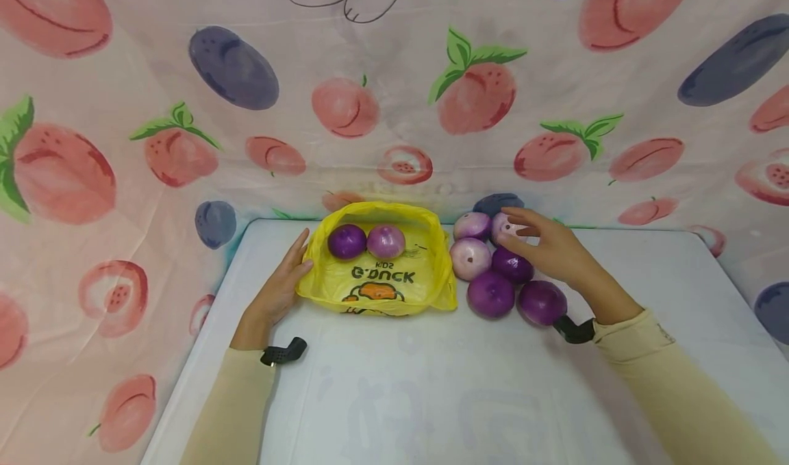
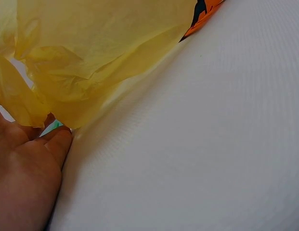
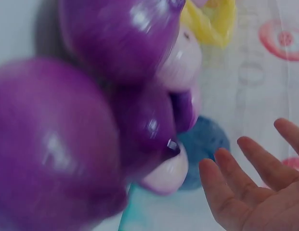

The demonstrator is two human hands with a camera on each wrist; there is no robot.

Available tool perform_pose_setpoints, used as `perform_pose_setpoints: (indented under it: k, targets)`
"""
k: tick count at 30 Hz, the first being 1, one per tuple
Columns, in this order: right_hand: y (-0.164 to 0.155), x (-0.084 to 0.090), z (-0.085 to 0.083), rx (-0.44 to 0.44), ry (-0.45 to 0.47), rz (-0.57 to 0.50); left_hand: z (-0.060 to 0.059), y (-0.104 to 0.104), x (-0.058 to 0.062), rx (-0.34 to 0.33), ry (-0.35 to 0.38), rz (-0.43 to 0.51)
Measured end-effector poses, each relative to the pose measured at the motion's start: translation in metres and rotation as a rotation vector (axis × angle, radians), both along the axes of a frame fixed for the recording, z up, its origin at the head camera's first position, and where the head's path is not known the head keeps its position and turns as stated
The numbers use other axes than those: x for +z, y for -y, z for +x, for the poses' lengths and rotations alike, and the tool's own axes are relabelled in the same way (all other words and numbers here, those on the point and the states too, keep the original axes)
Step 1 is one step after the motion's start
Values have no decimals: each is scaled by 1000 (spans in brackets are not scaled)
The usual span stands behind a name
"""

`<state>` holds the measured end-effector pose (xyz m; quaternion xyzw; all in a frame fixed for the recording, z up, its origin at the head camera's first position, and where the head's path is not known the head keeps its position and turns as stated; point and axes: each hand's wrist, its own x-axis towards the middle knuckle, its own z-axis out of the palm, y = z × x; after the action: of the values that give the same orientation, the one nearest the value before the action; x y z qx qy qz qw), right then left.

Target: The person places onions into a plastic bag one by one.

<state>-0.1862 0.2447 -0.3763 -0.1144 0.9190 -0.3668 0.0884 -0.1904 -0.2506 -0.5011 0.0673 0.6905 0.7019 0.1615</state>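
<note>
head: high, forward-down, table (image 1: 493, 396) | left wrist: close, yellow bag (image 2: 115, 33) | right wrist: close, onions (image 3: 48, 139) | both shared with head

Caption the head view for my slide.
Left hand touches a yellow bag with two onions; right hand hovers near six more.

The white desk (image 1: 407, 383) carried a yellow plastic bag (image 1: 446, 292) with its mouth spread wide. Directly on the desktop, just right of the bag, six onions (image 1: 490, 295) lay clustered: three pale, three deep purple. A pale onion (image 1: 471, 259) sat right beside the bag; a dark onion (image 1: 542, 303) lay farthest from it.
</note>
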Motion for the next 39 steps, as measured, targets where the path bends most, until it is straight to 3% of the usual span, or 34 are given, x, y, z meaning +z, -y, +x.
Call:
perform_pose_setpoints:
  k: [14,25,39]
  targets:
    - [-51,-23,9,-25,24,50,0,-2,0,3,3,15]
    - [-75,-47,21,6,79,79,1,-1,1,-3,0,22]
    - [-88,-72,24,102,110,-16,0,-1,0,-1,1,24]
